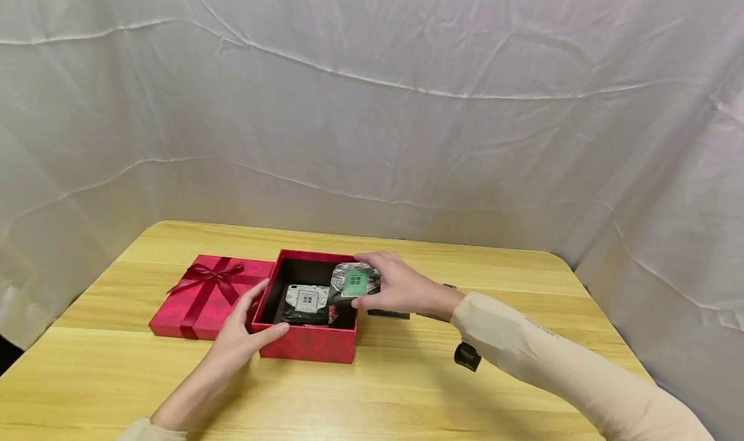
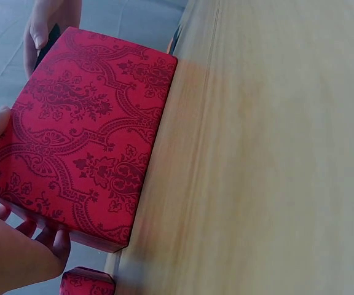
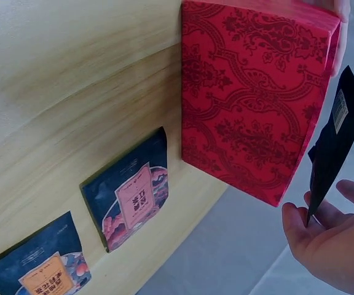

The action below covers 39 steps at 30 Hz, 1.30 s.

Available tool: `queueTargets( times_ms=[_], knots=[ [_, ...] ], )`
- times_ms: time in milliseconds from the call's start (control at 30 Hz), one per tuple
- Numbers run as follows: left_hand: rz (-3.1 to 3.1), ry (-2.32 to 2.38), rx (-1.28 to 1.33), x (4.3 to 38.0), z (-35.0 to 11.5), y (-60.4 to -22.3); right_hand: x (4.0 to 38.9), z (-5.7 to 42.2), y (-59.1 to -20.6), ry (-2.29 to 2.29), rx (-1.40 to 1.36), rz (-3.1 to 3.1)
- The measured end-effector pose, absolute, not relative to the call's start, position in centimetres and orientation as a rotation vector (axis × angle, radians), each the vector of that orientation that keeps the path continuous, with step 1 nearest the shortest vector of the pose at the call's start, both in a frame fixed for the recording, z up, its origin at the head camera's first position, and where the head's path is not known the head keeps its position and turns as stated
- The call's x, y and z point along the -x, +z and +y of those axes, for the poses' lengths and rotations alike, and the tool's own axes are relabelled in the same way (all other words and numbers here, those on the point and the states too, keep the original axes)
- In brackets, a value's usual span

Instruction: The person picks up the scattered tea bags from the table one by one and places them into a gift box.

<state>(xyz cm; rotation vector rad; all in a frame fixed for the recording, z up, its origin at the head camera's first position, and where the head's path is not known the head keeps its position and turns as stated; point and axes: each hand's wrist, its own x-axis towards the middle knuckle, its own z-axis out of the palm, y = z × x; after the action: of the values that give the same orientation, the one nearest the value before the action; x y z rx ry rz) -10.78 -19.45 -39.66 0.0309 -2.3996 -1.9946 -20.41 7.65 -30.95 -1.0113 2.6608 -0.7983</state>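
Observation:
An open red gift box (image 1: 308,344) with a dark inside stands on the table. My left hand (image 1: 241,334) grips its near left corner, thumb at the front rim and fingers along the left side. Inside lies a black pouch (image 1: 307,302) with a white label. Over the box's right rim, my right hand (image 1: 401,286) pinches another black pouch (image 1: 354,283) with a green label between thumb and fingers. In the right wrist view this pouch (image 3: 337,135) appears edge-on, a barcode on its back, beside the patterned box wall (image 3: 251,98).
A red lid (image 1: 209,292) with a dark red ribbon bow lies left of the box. Right of the box lie a pink-labelled pouch (image 3: 131,193) and an orange-labelled pouch (image 3: 42,264). A pale curtain (image 1: 372,131) hangs behind the wooden table (image 1: 349,402).

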Motion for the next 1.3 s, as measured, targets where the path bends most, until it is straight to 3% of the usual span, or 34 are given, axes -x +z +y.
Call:
queueTargets(
  times_ms=[1300],
  knots=[
    [-2.383,-2.011,-0.008,10.8,-19.5,-39.9,20.2,2.2,-30.8,-0.47,1.048,2.601]
  ],
)
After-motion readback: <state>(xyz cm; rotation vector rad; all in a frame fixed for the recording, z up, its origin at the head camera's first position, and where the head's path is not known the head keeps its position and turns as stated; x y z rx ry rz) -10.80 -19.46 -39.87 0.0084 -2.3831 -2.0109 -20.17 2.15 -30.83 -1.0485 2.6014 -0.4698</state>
